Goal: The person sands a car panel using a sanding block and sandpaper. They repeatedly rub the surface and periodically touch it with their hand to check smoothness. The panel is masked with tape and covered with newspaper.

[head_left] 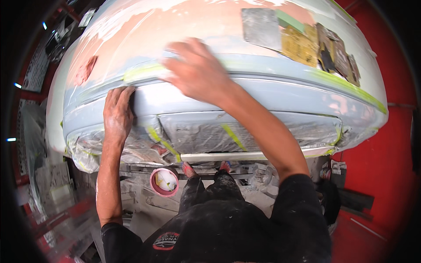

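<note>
A car's end panel, patched in peach, pale blue and white, fills the upper view above a pale blue bumper. My left hand grips the bumper's upper edge with fingers bent and close together. My right hand is over the seam just above the bumper, blurred by motion; I cannot tell whether it holds anything. Yellow-green tape runs along the seam. Taped plastic masking covers the lower bumper.
Sanding sheets and scraps lie on the panel's upper right, a pink lump at left. A pink bucket with pale contents stands by my feet among dusty debris. A red surface is at right.
</note>
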Demonstrator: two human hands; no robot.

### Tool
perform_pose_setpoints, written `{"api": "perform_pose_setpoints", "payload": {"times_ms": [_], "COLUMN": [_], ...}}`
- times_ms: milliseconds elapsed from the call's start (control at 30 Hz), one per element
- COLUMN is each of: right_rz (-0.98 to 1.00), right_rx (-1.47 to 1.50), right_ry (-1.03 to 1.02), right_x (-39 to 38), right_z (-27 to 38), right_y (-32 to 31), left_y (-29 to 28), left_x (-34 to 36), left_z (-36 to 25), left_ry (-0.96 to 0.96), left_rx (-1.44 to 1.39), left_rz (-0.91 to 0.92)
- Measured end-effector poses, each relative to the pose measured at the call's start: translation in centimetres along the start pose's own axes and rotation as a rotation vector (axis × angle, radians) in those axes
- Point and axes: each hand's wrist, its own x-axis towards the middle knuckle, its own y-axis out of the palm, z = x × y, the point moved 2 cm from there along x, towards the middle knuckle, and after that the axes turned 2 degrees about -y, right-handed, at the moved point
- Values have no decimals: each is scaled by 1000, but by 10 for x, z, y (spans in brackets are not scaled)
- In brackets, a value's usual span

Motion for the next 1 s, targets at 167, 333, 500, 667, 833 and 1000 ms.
{"api": "perform_pose_setpoints", "payload": {"times_ms": [167, 333, 500, 667, 833, 1000], "right_rz": [4, -66, -135, -125, 149, 187], "right_rx": [-407, -576, -637, -649, -671, -717], "right_ry": [425, 588, 531, 536, 501, 648], "right_x": [-146, -226, -246, -259, -247, -336], "right_z": [-18, -47, -54, -60, -62, -96], "right_y": [-145, -196, -191, -200, -188, -248], "left_y": [17, 38, 36, 34, 2, -16], "left_x": [7, 39, 41, 16, -56, -143], "left_z": [-50, -136, -146, -85, -31, -43], "left_ry": [92, 103, 121, 29, -202, -502], "left_rx": [36, 145, 167, 168, 83, -32], "left_rz": [-96, -100, -93, -118, -185, -280]}}
